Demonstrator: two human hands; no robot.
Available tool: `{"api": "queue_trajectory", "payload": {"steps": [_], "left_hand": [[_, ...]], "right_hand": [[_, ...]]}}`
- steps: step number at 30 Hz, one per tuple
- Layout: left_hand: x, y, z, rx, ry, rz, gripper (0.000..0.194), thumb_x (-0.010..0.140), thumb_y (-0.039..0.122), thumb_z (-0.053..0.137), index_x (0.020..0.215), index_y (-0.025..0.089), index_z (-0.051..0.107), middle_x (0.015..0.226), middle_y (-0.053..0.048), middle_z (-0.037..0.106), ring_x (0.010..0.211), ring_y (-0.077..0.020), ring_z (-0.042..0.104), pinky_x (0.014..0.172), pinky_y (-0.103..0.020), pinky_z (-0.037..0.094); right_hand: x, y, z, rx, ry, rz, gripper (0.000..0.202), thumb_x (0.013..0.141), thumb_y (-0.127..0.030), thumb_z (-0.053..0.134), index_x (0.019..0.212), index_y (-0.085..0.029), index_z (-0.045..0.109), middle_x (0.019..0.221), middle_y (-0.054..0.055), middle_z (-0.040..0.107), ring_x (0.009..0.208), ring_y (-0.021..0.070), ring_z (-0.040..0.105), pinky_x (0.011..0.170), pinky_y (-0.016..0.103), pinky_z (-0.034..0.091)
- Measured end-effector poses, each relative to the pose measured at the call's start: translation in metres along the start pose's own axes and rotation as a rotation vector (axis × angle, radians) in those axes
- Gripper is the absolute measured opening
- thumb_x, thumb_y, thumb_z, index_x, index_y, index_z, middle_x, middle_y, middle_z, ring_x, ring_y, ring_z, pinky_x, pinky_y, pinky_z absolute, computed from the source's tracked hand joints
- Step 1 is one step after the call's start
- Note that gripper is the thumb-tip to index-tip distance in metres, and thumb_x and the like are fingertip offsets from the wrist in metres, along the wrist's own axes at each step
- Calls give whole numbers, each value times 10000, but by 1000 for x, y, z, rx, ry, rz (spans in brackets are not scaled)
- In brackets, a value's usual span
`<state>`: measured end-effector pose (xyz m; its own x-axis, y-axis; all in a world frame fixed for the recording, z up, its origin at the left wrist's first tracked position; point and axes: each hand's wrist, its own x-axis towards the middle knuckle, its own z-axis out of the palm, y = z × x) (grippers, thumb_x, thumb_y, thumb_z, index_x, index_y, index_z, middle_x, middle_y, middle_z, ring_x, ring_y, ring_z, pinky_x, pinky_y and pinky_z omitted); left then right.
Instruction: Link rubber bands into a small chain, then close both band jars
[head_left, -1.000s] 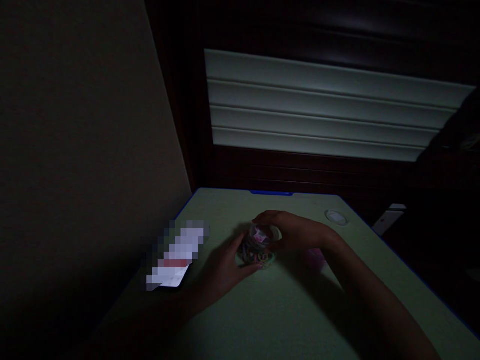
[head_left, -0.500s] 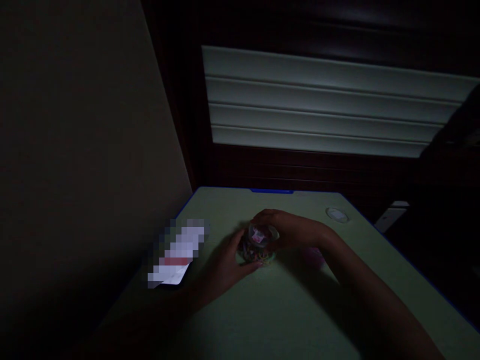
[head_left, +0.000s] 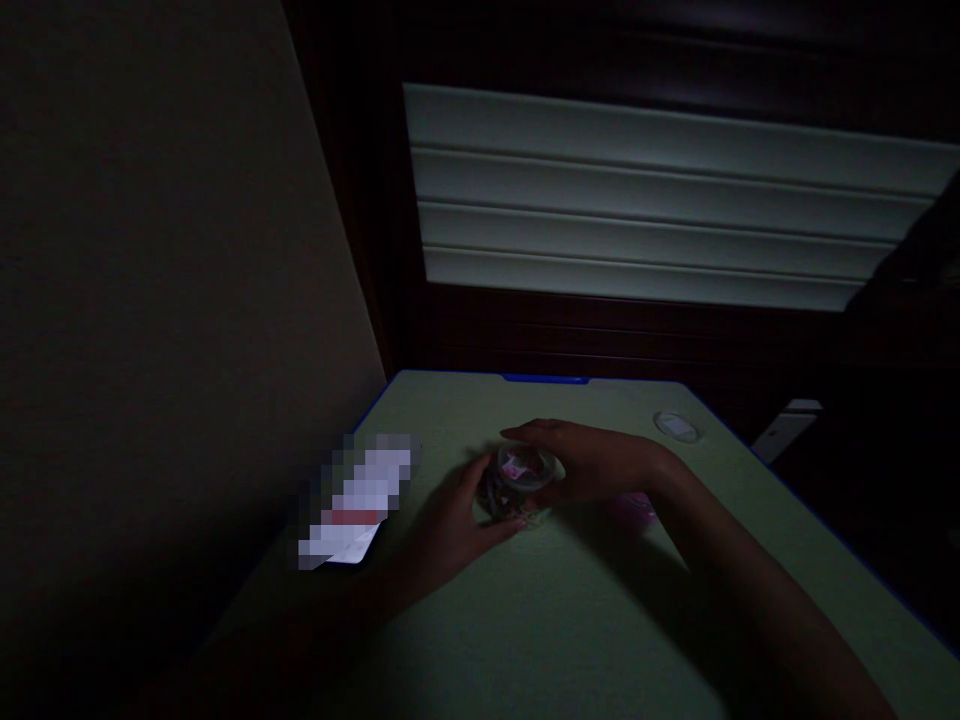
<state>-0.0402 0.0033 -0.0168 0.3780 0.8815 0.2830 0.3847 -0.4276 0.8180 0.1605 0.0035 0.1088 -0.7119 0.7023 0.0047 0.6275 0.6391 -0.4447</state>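
A small clear round tub (head_left: 525, 468) with a pink and white patch showing in its top is between my hands, near the middle of the table. Thin, multicoloured loops like small elastic bands (head_left: 531, 519) show around its lower part; in this dim light I cannot tell whether they lie inside or under it. My left hand (head_left: 459, 525) curves around the left and near sides, thumb low at the front. From the right, my right hand (head_left: 589, 460) grips the tub near its rim, with the fingers over the far side.
A clear round lid (head_left: 677, 427) with a white label lies at the back right of the pale green table (head_left: 465, 630). Something pink (head_left: 635, 510) is partly hidden beside my right wrist. A lit phone (head_left: 352, 548), mostly pixelated, lies at left. Behind stands a slatted panel (head_left: 630, 200).
The tub looks slightly less tilted, and my right fingers have straightened a little over it. My left hand has barely moved. The view has shifted slightly.
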Motion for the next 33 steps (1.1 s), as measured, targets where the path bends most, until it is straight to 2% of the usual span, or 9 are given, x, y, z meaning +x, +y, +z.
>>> {"api": "queue_trajectory", "payload": {"steps": [6,12,18,21,29,33], "left_hand": [[0,0,-1,11,0,15,766,670,368,717,1313,246,320,1322,-117,445,1187,-275,457,967,-445,401],[0,-2,-1,30,3,10,766,664,373,719,1308,246,324,1316,-122,448,1178,-281,466,951,-448,414],[2,2,-1,18,-14,-1,726,660,363,723,1279,240,364,1308,-121,458,1181,-287,461,959,-455,405],[2,2,-1,9,1,-4,732,652,365,728,1278,241,369,1301,-121,465,1175,-287,467,955,-455,409],[0,-1,0,9,1,-2,719,661,379,720,1272,248,362,1272,-103,486,1146,-258,496,948,-434,417],[0,-1,1,-5,9,-7,740,661,356,724,1287,254,345,1267,-110,492,1131,-260,508,934,-431,428]], "right_hand": [[-2,-3,-3,0,-2,-22,558,711,-183,629,1239,-115,462,1206,145,524,1089,221,495,917,351,380],[1,-1,-1,-32,16,-49,556,705,-221,639,1225,-107,477,1209,154,500,1117,239,468,926,368,366],[5,-3,-1,3,1,-141,302,730,-154,590,1032,-148,578,1107,106,544,961,179,525,839,314,406],[6,-3,0,-23,6,-109,259,737,-159,581,996,-148,580,1038,94,562,894,163,538,784,287,420],[7,-6,5,-149,39,11,297,721,-204,623,1012,-165,582,1035,107,552,898,187,547,741,279,426],[7,-10,7,-275,62,107,350,737,-391,629,1011,-177,585,967,110,560,811,194,561,668,278,423]]}}
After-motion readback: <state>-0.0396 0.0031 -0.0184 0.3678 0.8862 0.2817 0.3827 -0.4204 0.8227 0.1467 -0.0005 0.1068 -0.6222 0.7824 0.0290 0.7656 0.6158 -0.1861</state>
